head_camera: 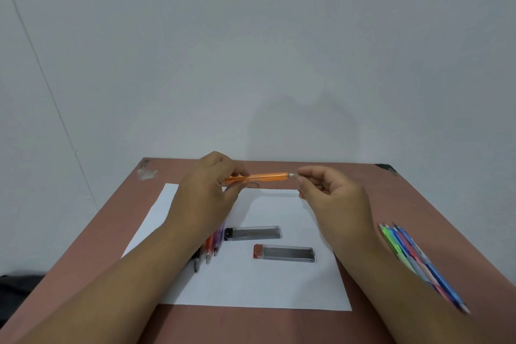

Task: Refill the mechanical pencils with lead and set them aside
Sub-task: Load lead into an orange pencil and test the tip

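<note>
An orange translucent mechanical pencil (268, 177) is held level above the far edge of the white paper. My left hand (212, 187) grips its left part. My right hand (332, 193) pinches at the pencil's pale right end (291, 175); what lies between the fingertips is too small to tell. Two clear lead cases lie on the paper: one with a black cap (252, 233), one with a red cap (284, 253). A few pencils (210, 248) lie partly hidden under my left forearm. Several coloured pencils (418, 262) lie at the right, beside my right forearm.
The white paper (251, 282) covers the middle of a reddish-brown table (251, 324). A plain wall stands right behind the table's far edge. A dark object (16, 290) sits low at the left, off the table.
</note>
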### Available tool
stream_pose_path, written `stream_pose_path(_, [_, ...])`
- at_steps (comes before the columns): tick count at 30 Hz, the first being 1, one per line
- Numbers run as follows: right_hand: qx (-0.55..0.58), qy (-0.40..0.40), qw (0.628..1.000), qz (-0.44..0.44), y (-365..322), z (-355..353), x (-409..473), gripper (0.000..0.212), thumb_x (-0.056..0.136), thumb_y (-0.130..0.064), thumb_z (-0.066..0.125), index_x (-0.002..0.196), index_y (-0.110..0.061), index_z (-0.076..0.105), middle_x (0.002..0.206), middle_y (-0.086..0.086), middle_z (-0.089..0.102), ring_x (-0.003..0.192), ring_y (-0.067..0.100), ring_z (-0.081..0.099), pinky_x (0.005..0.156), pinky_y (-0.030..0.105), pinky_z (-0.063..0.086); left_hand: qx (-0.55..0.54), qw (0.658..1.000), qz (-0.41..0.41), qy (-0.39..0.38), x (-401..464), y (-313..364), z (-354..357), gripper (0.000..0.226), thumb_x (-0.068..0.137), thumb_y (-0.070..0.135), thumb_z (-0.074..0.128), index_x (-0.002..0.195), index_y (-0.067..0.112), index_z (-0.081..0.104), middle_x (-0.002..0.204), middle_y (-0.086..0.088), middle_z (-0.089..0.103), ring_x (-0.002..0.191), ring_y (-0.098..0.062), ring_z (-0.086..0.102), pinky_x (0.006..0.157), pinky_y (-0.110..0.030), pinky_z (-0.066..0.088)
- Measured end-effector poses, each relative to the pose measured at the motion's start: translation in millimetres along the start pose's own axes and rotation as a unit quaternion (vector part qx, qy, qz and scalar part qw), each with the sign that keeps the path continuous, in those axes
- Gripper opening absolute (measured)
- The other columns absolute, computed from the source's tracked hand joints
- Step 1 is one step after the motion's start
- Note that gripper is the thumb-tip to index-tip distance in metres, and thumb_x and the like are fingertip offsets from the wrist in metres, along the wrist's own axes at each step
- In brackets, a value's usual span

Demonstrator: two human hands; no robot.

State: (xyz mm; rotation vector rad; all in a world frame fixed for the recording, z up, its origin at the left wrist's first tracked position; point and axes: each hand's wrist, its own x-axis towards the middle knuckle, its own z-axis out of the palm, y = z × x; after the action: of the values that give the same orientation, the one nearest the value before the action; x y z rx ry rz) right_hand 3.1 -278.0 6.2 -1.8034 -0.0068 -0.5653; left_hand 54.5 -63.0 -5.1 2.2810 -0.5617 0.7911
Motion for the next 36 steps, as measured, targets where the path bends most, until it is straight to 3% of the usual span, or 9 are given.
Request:
stream_pose_path(4, [0.023, -0.005, 0.999, 0.023, -0.7, -0.2, -0.4, 0.013, 0.091, -0.022, 0.074, 0.093, -0.034, 0.074, 0.089, -0.014, 0.076, 0.088, 0.009, 0.072, 0.084, 0.030, 0.060, -0.013, 1.000, 0.008, -0.007, -0.6, 1.8, -0.1, 0.009, 0.088, 0.023, 0.075, 0.091, 0.031, 0.072, 0.088, 0.015, 0.057, 0.085, -0.006, 0.053, 0.068, -0.020, 0.041])
stream_pose_path(12, [0.067, -0.004, 0.997, 0.041, -6.2, -1.8, -1.7, 0.010, 0.094, -0.017, 0.071, 0.096, -0.025, 0.076, 0.088, -0.007, 0.077, 0.083, 0.011, 0.072, 0.078, 0.021, 0.059, -0.019, 1.000, 0.004, -0.001, -0.4, 2.3, -0.4, 0.009, 0.088, 0.023, 0.076, 0.092, 0.030, 0.073, 0.087, 0.016, 0.056, 0.083, -0.001, 0.052, 0.068, -0.016, 0.040])
stream_pose_path(18, [0.071, -0.011, 0.996, 0.044, -6.8, -0.6, -2.1, 0.014, 0.094, -0.013, 0.070, 0.095, -0.025, 0.076, 0.086, -0.006, 0.077, 0.083, 0.011, 0.072, 0.077, 0.018, 0.058, -0.024, 1.000, 0.010, 0.000, -1.0, 2.9, -0.9, 0.010, 0.088, 0.022, 0.076, 0.092, 0.031, 0.073, 0.087, 0.015, 0.057, 0.083, -0.007, 0.054, 0.067, -0.021, 0.044])
stream_pose_path(27, [0.028, -0.018, 0.998, 0.054, -3.8, -0.1, -1.6, 0.012, 0.095, -0.019, 0.071, 0.085, -0.024, 0.076, 0.079, -0.002, 0.076, 0.072, 0.010, 0.068, 0.078, 0.031, 0.059, -0.052, 0.998, 0.027, -0.008, -2.1, 5.9, -3.1, 0.009, 0.088, 0.024, 0.076, 0.095, 0.030, 0.075, 0.090, 0.014, 0.059, 0.083, -0.010, 0.058, 0.069, -0.038, 0.054])
stream_pose_path(30, [0.039, -0.012, 0.997, 0.061, -5.2, -2.5, -0.4, 0.013, 0.096, -0.023, 0.069, 0.086, -0.018, 0.076, 0.080, -0.001, 0.076, 0.069, 0.009, 0.067, 0.075, 0.031, 0.060, -0.062, 0.997, 0.020, -0.036, -3.2, 7.4, -3.2, 0.013, 0.089, 0.026, 0.076, 0.098, 0.035, 0.075, 0.089, 0.019, 0.057, 0.081, -0.007, 0.058, 0.069, -0.030, 0.050])
stream_pose_path(33, [0.093, -0.003, 0.989, 0.112, -9.0, -2.3, 0.5, 0.019, 0.098, -0.029, 0.065, 0.092, -0.017, 0.077, 0.084, 0.008, 0.075, 0.076, 0.014, 0.068, 0.076, 0.030, 0.061, -0.078, 0.995, 0.009, -0.062, -5.0, 14.7, -1.1, 0.014, 0.089, 0.029, 0.075, 0.100, 0.038, 0.076, 0.086, 0.017, 0.060, 0.084, -0.007, 0.058, 0.070, -0.027, 0.048])
stream_pose_path(36, [0.232, -0.040, 0.954, 0.188, -13.7, -0.1, -0.4, 0.033, 0.102, -0.037, 0.055, 0.099, -0.011, 0.076, 0.097, 0.013, 0.075, 0.086, 0.019, 0.070, 0.078, 0.034, 0.058, -0.097, 0.992, -0.008, -0.084, -8.0, 31.2, -1.1, 0.014, 0.087, 0.031, 0.076, 0.101, 0.035, 0.079, 0.085, 0.017, 0.064, 0.084, -0.008, 0.061, 0.070, -0.025, 0.051])
